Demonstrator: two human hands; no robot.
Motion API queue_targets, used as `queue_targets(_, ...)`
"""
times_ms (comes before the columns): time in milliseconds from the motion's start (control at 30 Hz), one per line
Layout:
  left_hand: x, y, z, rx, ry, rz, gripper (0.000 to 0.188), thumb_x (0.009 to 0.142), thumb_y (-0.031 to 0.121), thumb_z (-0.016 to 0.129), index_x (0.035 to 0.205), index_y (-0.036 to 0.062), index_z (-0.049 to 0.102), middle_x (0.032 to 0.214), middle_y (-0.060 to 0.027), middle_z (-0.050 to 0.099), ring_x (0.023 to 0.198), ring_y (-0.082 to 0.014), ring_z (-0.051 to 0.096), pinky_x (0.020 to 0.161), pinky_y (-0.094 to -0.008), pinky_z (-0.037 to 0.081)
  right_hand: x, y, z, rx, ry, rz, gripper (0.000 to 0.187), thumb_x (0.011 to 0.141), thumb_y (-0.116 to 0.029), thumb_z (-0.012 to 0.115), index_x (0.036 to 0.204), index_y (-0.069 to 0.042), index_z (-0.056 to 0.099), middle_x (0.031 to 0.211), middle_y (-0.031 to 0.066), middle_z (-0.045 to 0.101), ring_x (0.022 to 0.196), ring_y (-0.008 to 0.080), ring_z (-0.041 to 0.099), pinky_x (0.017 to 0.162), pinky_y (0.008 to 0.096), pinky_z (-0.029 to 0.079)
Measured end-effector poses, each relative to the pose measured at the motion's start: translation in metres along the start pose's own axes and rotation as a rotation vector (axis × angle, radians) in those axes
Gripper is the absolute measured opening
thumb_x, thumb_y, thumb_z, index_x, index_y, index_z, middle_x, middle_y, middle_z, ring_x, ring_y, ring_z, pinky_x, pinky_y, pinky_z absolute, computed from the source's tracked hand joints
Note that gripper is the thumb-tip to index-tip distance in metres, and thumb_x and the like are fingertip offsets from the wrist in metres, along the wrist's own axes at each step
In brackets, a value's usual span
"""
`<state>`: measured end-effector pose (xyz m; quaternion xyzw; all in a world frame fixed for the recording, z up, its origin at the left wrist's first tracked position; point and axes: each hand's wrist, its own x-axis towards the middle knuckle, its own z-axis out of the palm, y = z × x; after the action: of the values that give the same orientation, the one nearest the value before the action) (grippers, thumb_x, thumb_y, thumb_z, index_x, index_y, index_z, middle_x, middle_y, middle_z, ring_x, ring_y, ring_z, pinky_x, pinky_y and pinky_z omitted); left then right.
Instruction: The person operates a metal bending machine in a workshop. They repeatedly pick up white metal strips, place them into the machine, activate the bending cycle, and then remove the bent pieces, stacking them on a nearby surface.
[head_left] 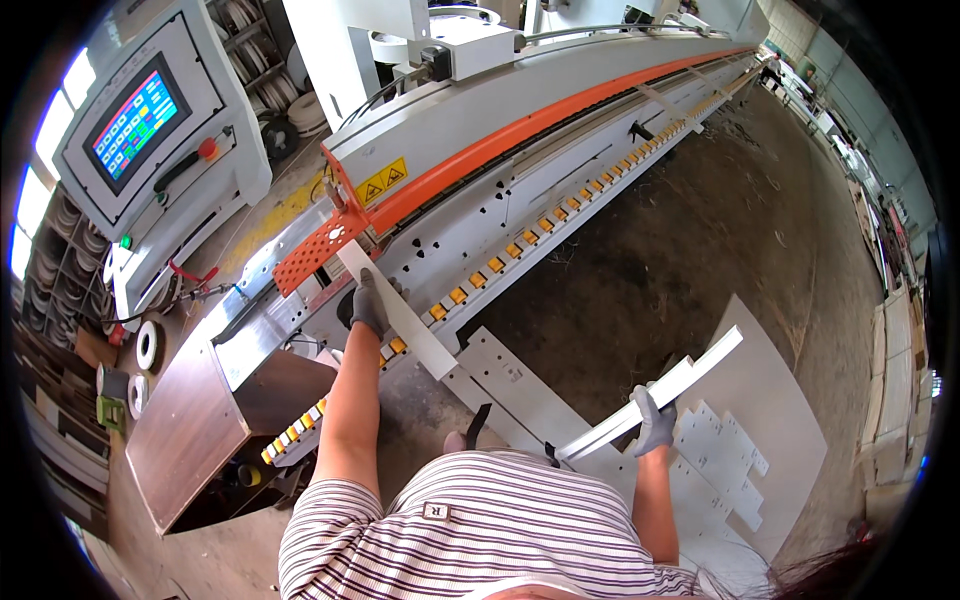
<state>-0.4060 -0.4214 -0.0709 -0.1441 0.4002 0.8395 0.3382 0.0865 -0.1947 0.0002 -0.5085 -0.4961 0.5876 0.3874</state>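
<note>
My left hand (370, 303), in a grey glove, is closed on a narrow white board (420, 338). The far end of that board lies at the orange perforated guard (318, 250) on the end of a long machine. Its near end points toward my body. On the right, my gloved right hand (655, 418) grips white strips (700, 362) that look stacked together, held slanting up to the right. Beneath them are pale drilled panels (715, 450) on a large pale sheet (790, 430).
A row of yellow rollers (545, 224) runs along the machine's grey bed (440, 245). At the left stand a control panel with a lit screen (137, 123) and a brown wooden cabinet (190, 440). Rolls of edge tape (147, 345) lie beyond it. Boards (890, 340) lean far right.
</note>
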Motion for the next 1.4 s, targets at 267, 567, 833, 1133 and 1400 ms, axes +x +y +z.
queue_targets(267, 0.035, -0.021, 0.062, -0.019, 0.071, -0.028, 0.042, 0.095, 0.050, 0.042, 0.110, 0.0105, 0.044, 0.085, -0.0118, 0.052, 0.073, -0.0291, 0.054, 0.082, -0.0554, 0.051, 0.009, -0.006, -0.007, -0.003, 0.033, 0.003, 0.043, 0.077, -0.013, 0.075, 0.111, 0.003, 0.053, 0.096, 0.0082, 0.057, 0.085, 0.0189, 0.060, 0.079, 0.0316, 0.049)
queue_targets(567, 0.143, -0.065, 0.066, -0.037, -0.012, -0.068, 0.054, 0.089, 0.062, 0.046, 0.111, 0.0129, 0.047, 0.085, -0.0113, 0.055, 0.076, -0.0302, 0.055, 0.090, -0.0555, 0.046, -0.012, -0.017, -0.034, -0.032, 0.051, 0.039, 0.044, 0.070, -0.010, 0.081, 0.105, 0.001, 0.056, 0.092, 0.0054, 0.064, 0.083, 0.0131, 0.060, 0.077, 0.0251, 0.049)
queue_targets(833, 0.020, -0.129, 0.134, 1.356, -0.337, 0.835, 0.051, 0.098, 0.033, 0.040, 0.138, 0.0012, 0.038, 0.142, -0.0169, 0.038, 0.130, -0.0268, 0.038, 0.108, -0.0377, 0.030, -0.026, -0.041, -0.031, -0.069, -0.151, -0.132, 0.063, 0.070, -0.028, 0.082, 0.119, -0.001, 0.052, 0.106, 0.0110, 0.065, 0.098, 0.0175, 0.062, 0.086, 0.0313, 0.050)
queue_targets(1133, -0.234, -0.232, 0.125, 0.926, -1.156, 0.163, 0.060, 0.097, 0.041, 0.049, 0.138, 0.0001, 0.033, 0.116, -0.0069, 0.053, 0.108, -0.0131, 0.047, 0.093, -0.0288, 0.039, -0.026, -0.074, 0.042, -0.318, -0.267, -0.215, 0.074, 0.067, -0.061, 0.075, 0.108, -0.001, 0.058, 0.095, 0.0113, 0.066, 0.091, 0.0179, 0.063, 0.081, 0.0321, 0.050)
queue_targets(1400, -0.186, -0.141, 0.097, 0.343, -0.643, -0.015, 0.059, 0.094, 0.051, 0.046, 0.129, 0.0043, 0.040, 0.103, -0.0114, 0.060, 0.090, -0.0211, 0.062, 0.080, -0.0373, 0.053, -0.055, -0.171, 0.080, -0.288, -0.790, -0.244, 0.058, 0.064, -0.043, 0.085, 0.096, -0.006, 0.053, 0.079, 0.0003, 0.055, 0.074, 0.0087, 0.054, 0.067, 0.0254, 0.047)
